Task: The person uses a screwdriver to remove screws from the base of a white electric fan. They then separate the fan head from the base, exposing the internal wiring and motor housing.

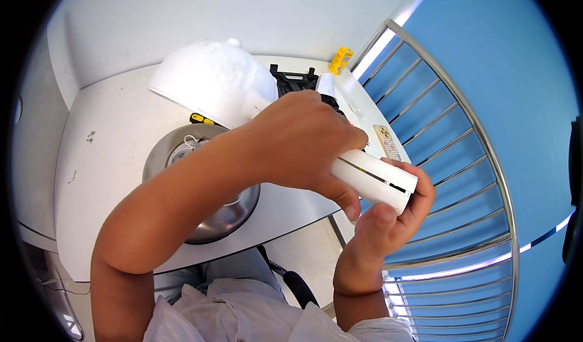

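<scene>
White plastic cylinder [376, 178], one piece, with a dark slot running along its side, held in both hands above the table's right edge, tilted down to the right. Left hand [303, 145] wraps over the cylinder's upper part from above, fingers curled tight round it, thumb under. Right hand [388, 217] cups the lower end from below, thumb pressed on the end face, fingers closed behind it.

On the white table [103, 160]:
- one round metal dish-shaped housing [225, 214] with wires inside, mostly hidden under the left forearm
- one white domed cover [212, 81] behind it
- one yellow-handled tool [200, 119] just beside the cover, only partly seen
- one black tray-like item [294, 80] at the far edge
- one small yellow object [340, 60] at the far right corner

Grey metal railing [461, 160] stands to the right, against a blue wall.
</scene>
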